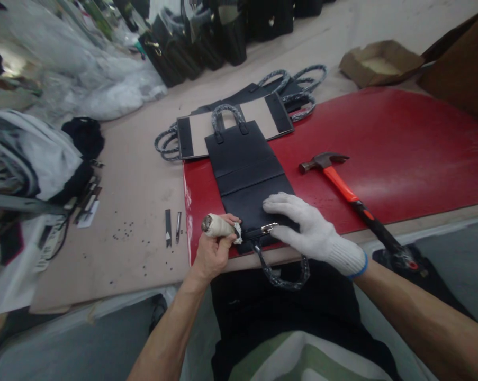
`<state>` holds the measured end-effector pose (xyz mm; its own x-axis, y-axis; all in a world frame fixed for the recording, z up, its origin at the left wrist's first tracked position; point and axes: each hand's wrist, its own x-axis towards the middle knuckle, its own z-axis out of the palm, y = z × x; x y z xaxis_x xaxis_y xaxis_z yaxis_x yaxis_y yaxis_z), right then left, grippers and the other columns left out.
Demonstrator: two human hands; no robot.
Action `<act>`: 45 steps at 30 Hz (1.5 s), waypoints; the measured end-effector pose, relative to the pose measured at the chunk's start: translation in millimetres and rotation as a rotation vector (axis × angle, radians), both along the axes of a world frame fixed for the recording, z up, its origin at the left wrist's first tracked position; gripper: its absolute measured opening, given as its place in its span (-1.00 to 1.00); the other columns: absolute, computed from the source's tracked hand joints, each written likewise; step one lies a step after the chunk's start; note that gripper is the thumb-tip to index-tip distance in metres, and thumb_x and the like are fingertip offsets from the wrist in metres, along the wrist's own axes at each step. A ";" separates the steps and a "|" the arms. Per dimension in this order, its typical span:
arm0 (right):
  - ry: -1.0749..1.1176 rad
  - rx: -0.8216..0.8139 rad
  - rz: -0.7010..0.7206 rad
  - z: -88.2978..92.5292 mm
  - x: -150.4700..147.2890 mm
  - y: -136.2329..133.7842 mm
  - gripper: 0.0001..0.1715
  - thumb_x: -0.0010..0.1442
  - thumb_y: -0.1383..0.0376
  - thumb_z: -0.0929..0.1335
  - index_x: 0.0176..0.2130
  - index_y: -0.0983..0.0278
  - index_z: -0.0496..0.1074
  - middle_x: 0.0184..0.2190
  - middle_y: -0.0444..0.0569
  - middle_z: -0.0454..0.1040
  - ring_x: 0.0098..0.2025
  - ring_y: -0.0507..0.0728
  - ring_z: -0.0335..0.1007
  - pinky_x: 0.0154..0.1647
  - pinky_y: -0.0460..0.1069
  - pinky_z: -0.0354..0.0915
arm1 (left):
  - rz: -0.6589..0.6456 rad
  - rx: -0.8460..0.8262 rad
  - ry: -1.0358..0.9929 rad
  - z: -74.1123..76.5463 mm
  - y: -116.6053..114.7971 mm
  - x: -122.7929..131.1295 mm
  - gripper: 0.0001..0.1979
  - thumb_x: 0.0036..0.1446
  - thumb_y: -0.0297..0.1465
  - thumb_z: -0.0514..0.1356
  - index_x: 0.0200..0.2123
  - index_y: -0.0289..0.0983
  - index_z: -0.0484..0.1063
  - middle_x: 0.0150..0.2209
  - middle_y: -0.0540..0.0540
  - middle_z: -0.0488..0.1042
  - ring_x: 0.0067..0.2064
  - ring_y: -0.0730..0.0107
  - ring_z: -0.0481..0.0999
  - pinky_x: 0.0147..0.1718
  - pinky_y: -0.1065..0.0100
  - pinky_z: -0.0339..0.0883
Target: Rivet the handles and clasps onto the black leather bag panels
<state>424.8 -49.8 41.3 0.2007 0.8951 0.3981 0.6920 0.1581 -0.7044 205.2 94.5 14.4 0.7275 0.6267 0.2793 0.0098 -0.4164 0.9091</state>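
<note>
A black bag panel (pixel 249 174) lies lengthwise before me, with a plastic-wrapped handle (pixel 284 283) hanging over the table edge. My bare left hand (pixel 213 254) is closed around a short tool wrapped in white tape (pixel 218 226), its top end brown and worn. The tool's lower end meets crumpled white material at the panel's left edge; its tip is hidden. My right hand (pixel 306 225), in a white glove, rests on the panel with fingers spread. Its thumb is beside a shiny metal clasp (pixel 269 228) near the panel's lower edge.
A claw hammer (pixel 342 182) lies on the red mat (pixel 401 153) at right. Two slim metal tools, a dark one (pixel 168 227) and a silver one (pixel 178 226), lie at left among small dark bits. More bag panels (pixel 258 114) lie behind; a cardboard tray (pixel 381 61) stands at back right.
</note>
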 end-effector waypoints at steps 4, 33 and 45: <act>-0.089 -0.031 -0.387 13.0 11.9 -27.3 -0.70 0.37 0.22 0.32 0.04 0.24 0.51 0.04 0.11 0.54 0.11 0.32 0.47 0.22 0.22 0.40 | 0.026 0.083 0.030 3.4 -6.5 2.1 -0.86 0.28 -0.36 0.21 -0.10 -0.23 0.42 -0.05 -0.20 0.55 0.00 0.10 0.57 0.00 0.07 0.48; 0.099 -0.134 -0.288 138.6 -16.7 -46.1 -0.66 0.39 -0.01 0.26 -0.24 0.18 0.32 -0.54 -0.14 0.34 -0.59 0.10 0.28 -0.60 -0.05 0.13 | 0.013 0.124 0.071 11.7 -17.6 13.7 -0.92 0.21 -0.49 0.19 -0.22 -0.23 0.41 -0.28 -0.08 0.47 -0.29 0.29 0.45 -0.28 0.30 0.35; -0.350 0.149 -0.268 162.1 -39.2 -50.4 -0.78 0.49 0.18 0.20 -0.12 0.20 0.37 -0.55 -0.15 0.41 -0.62 0.09 0.33 -0.57 -0.05 0.09 | 0.037 0.163 0.065 7.3 -17.8 14.3 -0.94 0.17 -0.49 0.20 -0.26 -0.25 0.42 -0.28 -0.08 0.48 -0.26 0.29 0.47 -0.24 0.31 0.35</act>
